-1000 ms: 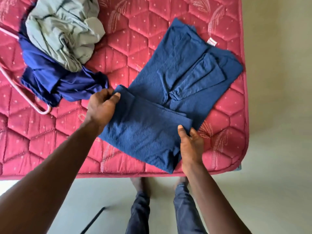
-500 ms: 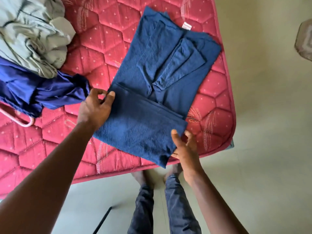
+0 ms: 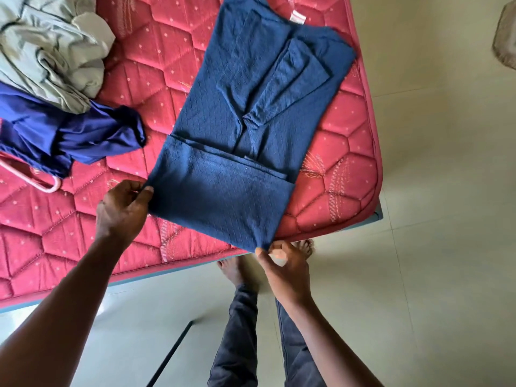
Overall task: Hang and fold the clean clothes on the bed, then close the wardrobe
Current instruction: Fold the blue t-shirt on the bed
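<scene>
The left hand (image 3: pixel 122 208) pinches the left fold corner of the dark blue textured knit shirt (image 3: pixel 251 113), part-folded at the red quilted bed's (image 3: pixel 83 233) edge, the right hand's (image 3: pixel 284 269) fingers pinching its near corner: soft, light, limp cloth, probably best held at both corners.

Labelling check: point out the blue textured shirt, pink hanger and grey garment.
blue textured shirt (image 3: pixel 223 202), head view, folded-up lower panel.
pink hanger (image 3: pixel 42 187), head view, curved end.
grey garment (image 3: pixel 50 51), head view, crumpled middle.
</scene>
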Motion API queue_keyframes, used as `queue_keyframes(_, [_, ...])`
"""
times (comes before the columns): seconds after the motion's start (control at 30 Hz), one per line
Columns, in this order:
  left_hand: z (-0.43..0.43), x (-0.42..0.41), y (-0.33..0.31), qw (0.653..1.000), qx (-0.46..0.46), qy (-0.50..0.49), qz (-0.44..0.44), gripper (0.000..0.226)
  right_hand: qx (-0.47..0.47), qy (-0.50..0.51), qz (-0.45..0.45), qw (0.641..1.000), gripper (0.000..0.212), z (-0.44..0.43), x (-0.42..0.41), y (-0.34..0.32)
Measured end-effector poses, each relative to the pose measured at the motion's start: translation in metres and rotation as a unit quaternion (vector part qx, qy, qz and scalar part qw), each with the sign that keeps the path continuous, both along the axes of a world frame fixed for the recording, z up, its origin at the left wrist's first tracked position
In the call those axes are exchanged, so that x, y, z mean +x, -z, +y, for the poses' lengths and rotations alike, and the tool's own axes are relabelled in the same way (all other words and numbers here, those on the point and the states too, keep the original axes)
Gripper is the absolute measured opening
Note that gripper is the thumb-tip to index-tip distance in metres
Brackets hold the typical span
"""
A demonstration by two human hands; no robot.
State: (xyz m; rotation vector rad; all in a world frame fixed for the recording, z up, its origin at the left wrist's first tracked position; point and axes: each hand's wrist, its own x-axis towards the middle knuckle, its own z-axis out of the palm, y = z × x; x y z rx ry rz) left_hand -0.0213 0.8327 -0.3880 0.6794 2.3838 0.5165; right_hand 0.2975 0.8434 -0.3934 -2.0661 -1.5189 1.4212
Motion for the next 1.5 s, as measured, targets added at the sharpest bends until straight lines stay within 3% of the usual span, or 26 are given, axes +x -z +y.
queue_keyframes(0.1, [0.005,0.0,0.002,0.997,-0.045,0.051,0.023,0.049,-0.043,0.042,0.002,0.998,0.023,-0.003,-0.003,0.005])
queue_keyframes(0.23, [0.005,0.0,0.001,0.991,-0.086,0.083,0.053,0.026,-0.07,0.064,-0.008,0.996,0.018,-0.002,-0.007,0.001])
queue_keyframes(0.33, [0.007,0.003,-0.001,0.993,-0.092,0.052,0.044,0.04,-0.124,0.164,0.105,0.973,0.02,0.003,-0.017,-0.009])
queue_keyframes(0.4, [0.008,0.001,-0.003,0.992,-0.122,0.033,0.014,0.046,-0.147,0.19,0.114,0.964,0.026,0.003,-0.023,-0.009])
queue_keyframes(0.53, [0.005,-0.005,-0.01,0.985,-0.105,-0.03,-0.13,0.029,-0.107,0.156,0.08,0.979,0.044,-0.007,-0.026,-0.012])
queue_keyframes(0.63, [0.002,-0.005,-0.025,0.994,-0.056,-0.028,-0.091,0.031,-0.031,0.137,0.117,0.983,0.067,-0.003,-0.026,-0.031])
queue_keyframes(0.73, [0.023,0.002,-0.059,0.992,0.057,-0.04,-0.104,0.023,0.034,0.112,0.127,0.985,0.049,0.015,-0.022,-0.049])
queue_keyframes(0.83, [0.068,0.008,-0.089,0.977,0.15,-0.022,-0.148,0.022,-0.007,0.158,0.169,0.973,0.021,0.051,-0.016,-0.063])
queue_keyframes(0.97, [0.146,0.007,-0.096,0.959,0.153,-0.052,-0.235,0.018,-0.075,0.185,0.255,0.946,0.012,0.122,0.0,-0.079])
queue_keyframes(1.1, [0.209,0.009,-0.072,0.951,0.111,-0.071,-0.279,0.018,-0.071,0.151,0.264,0.95,0.006,0.178,0.007,-0.06])
queue_keyframes(1.2, [0.225,0.01,-0.043,0.975,0.076,-0.05,-0.203,0.024,-0.022,0.093,0.158,0.983,0.019,0.202,0.002,-0.029])
queue_keyframes(1.27, [0.211,0.006,-0.022,0.998,-0.008,0.024,-0.05,0.032,-0.005,0.049,0.055,0.997,0.039,0.204,-0.005,-0.01])
queue_keyframes(1.3, [0.199,0.005,-0.015,0.998,-0.047,0.049,0.015,0.038,-0.002,0.048,0.027,0.998,0.039,0.2,-0.007,-0.001])
queue_keyframes(1.37, [0.177,0.006,-0.005,0.995,-0.054,0.061,0.06,0.045,0.02,0.079,0.03,0.996,0.022,0.194,-0.012,0.01])
queue_keyframes(1.5, [0.155,0.008,0.003,0.995,-0.008,0.058,0.077,0.035,0.145,0.151,0.103,0.972,0.013,0.207,-0.017,0.014])
